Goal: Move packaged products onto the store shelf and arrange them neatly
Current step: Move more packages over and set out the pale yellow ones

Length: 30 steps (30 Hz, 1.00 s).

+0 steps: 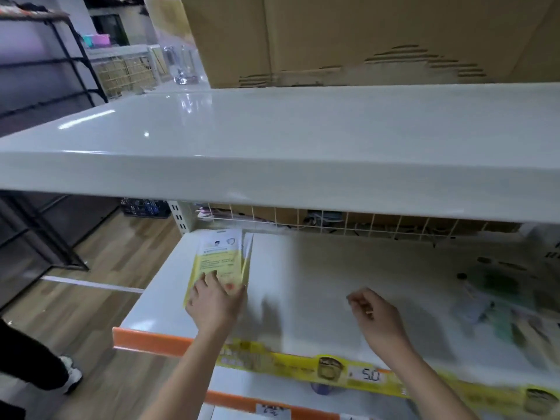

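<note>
head view looks down on a glossy white metal store shelf (pixel 303 268), flat and smooth, with an orange and yellow price strip (pixel 303 366) along its front edge. a thin, flat, rectangular stack of yellow-and-white packets (pixel 216 262), in shiny plastic, lies at the far left end of that shelf, close to its left edge. its long axis runs from the shelf's front toward the back, white printed top pointing to the wire grid backing (pixel 348 222). the left hand (pixel 213 301) presses straight fingers flat on the stack's near end. the right hand (pixel 374 313) hovers over the shelf's middle, fingers loosely curled, holding nothing. blurred green packets (pixel 500 295) lie at the shelf's right end. a broad white upper shelf (pixel 272 147) overhangs above, carrying a brown cardboard box (pixel 363 37).
</note>
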Available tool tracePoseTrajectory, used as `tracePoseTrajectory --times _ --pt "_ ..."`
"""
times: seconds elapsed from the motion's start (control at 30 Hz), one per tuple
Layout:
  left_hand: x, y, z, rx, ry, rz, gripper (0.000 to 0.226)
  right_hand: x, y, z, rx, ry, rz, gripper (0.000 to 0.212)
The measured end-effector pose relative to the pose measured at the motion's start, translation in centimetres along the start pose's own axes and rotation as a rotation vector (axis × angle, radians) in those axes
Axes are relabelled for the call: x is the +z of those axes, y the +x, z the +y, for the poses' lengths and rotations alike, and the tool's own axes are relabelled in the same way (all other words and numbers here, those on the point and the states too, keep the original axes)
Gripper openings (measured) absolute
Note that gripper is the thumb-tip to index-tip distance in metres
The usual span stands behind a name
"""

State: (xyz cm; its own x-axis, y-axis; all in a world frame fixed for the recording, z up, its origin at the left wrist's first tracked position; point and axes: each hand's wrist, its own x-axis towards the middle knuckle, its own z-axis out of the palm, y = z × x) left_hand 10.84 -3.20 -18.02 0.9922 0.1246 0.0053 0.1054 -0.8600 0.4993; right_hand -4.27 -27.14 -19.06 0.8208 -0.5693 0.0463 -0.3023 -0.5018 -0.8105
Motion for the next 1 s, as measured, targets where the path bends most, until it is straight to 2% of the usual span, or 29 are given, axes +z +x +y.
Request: tracePoseTrajectory --times 0.13,0.23,0.37,0.53,0.6,0.73,0.83,0.87,0.97,1.0 --pt "-0.3 4.2 -3.2 0.056 0.102 -0.123 0.074 4.2 -0.4 -1.9 0.010 -0.016 -0.038 0.036" --pt "0.4 5.7 -4.1 0.142 0.273 -0.179 0.087 5.8 -0.5 -3.0 0.010 -0.059 -0.048 0.036" --pt "0.0 6.4 -3.7 0.262 0.454 -0.098 0.064 7.0 -0.5 -4.3 0.023 -0.086 -0.060 0.033" --pt "-1.2 7.2 -4.2 0.327 0.528 -0.187 0.027 8.5 -0.8 -5.5 0.045 -0.116 -0.111 0.029" --pt "-2.3 7.0 -4.7 0.294 0.345 -0.214 0.021 8.9 -0.8 -5.9 0.055 -0.129 -0.139 0.029" --pt "-3.8 5.6 -6.3 0.105 -0.396 -0.263 0.028 9.9 -0.5 -6.9 0.081 -0.136 -0.186 0.025" --pt "-4.3 4.5 -7.7 -0.079 -0.659 -0.235 0.008 11.2 -0.1 -8.7 0.097 -0.175 -0.241 0.010" --pt "-4.6 4.3 -8.1 -0.137 -0.716 -0.246 0.009 11.8 0.0 -9.6 0.111 -0.201 -0.259 0.012" --pt "-5.5 4.3 -8.8 -0.246 -0.811 -0.264 0.026 14.0 0.5 -11.7 0.202 -0.259 -0.272 0.060" --pt "-5.8 4.2 -9.1 -0.269 -0.823 -0.263 0.028 14.7 0.5 -12.4 0.248 -0.242 -0.274 0.065"
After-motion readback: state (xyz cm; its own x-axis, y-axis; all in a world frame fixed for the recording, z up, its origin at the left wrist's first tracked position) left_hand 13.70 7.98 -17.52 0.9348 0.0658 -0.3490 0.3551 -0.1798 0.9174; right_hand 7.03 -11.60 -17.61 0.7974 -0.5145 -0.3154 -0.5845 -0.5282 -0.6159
